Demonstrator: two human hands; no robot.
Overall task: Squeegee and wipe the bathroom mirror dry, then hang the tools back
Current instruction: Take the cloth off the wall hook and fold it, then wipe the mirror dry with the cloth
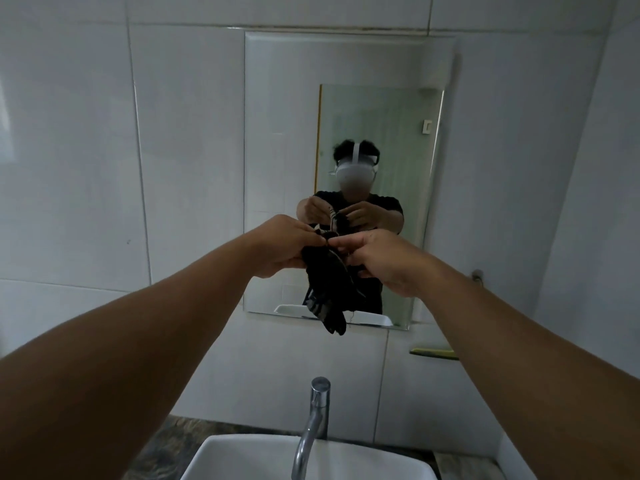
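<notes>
Now both hands pinch the dark cloth's (327,289) top edge — left hand (280,245), right hand (382,259) — side by side. It hangs lengthwise straight down, the mirror (277,133) just beyond.

Both bare arms reach forward toward the mirror (346,133) on the white tiled wall (86,168). The left hand (287,245) and right hand (384,259) meet in front of the mirror's lower half, each pinching the top of a dark cloth (329,289) that hangs down between them, its pale-striped lower end reaching just past the mirror's bottom edge. Below, a chrome tap (313,424) rises behind the white sink (221,455). The mirror reflects the person in a dark shirt and white headset.
</notes>
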